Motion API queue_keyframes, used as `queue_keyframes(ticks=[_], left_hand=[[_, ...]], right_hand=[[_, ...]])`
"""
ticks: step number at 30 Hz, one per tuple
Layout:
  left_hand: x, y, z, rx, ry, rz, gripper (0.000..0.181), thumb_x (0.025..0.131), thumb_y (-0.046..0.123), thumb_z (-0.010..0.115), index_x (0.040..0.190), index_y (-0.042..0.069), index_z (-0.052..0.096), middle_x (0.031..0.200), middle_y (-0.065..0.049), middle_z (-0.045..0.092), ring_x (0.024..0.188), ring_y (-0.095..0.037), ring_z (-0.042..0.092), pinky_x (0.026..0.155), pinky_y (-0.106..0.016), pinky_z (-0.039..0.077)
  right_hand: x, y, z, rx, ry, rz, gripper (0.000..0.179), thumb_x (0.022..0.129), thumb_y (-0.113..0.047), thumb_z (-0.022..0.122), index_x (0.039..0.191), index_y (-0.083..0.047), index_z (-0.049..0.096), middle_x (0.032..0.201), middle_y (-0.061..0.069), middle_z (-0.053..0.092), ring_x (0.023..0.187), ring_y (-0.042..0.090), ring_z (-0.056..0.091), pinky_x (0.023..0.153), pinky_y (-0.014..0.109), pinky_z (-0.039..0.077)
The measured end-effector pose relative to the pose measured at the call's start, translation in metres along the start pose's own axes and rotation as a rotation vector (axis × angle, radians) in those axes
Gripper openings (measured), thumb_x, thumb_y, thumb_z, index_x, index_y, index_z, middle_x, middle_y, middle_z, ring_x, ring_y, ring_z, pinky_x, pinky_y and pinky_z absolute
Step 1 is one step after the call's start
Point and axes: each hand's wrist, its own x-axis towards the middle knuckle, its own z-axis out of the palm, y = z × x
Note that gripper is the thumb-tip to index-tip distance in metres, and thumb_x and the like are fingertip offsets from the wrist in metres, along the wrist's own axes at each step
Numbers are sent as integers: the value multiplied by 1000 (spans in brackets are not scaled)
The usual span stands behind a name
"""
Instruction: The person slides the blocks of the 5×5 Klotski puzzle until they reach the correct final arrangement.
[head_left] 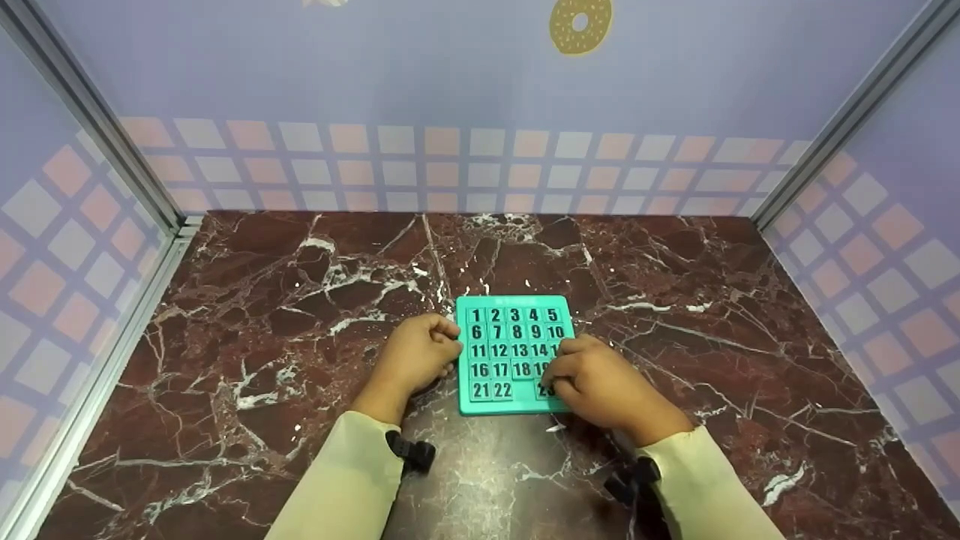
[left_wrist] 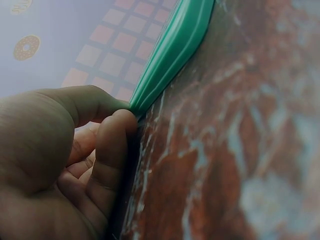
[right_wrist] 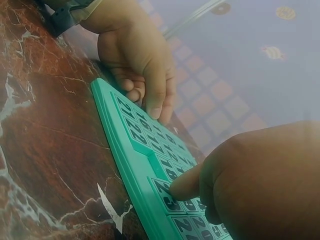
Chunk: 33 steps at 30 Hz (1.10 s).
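Observation:
A turquoise number slide puzzle (head_left: 486, 407) lies flat on the table, its tiles printed with black numbers in rows. At its left edge, the left hand (head_left: 416, 354) pinches the rim between thumb and finger, seen close in the left wrist view on the green board (left_wrist: 172, 52). Over the lower right part, the right hand (head_left: 604, 381) touches the 23 tile (right_wrist: 164, 195) with one extended finger, the others bent under. A bare slot shows between the 22 tile (head_left: 502, 391) and 23. Several right-hand tiles are hidden by the right hand in the head view.
The puzzle sits on a dark red marble-patterned table (head_left: 300, 315) with white veins. Purple walls with pink and white squares (head_left: 442, 141) stand behind and on both sides, joined by metal rails (head_left: 847, 112). Dark straps (head_left: 411, 451) circle both wrists.

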Motion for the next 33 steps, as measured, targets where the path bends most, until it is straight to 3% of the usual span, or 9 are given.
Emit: queue_keyframes(ticks=[19, 33], left_hand=[[1, 1, 0, 15, 7, -5, 17, 100, 11, 78, 117, 7, 77, 87, -2, 72, 64, -14, 68, 61, -26, 59], [0, 1, 0, 37, 10, 5, 17, 100, 12, 79, 116, 9, 78, 88, -2, 74, 64, -13, 68, 62, -26, 59]], right_hand=[[1, -8, 2, 12, -32, 66, 26, 90, -6, 72, 99, -23, 90, 94, -5, 74, 94, 18, 64, 87, 39, 58], [3, -13, 7, -25, -46, 42, 27, 92, -5, 73, 103, -23, 91, 85, -7, 60, 86, 14, 58, 81, 35, 56]])
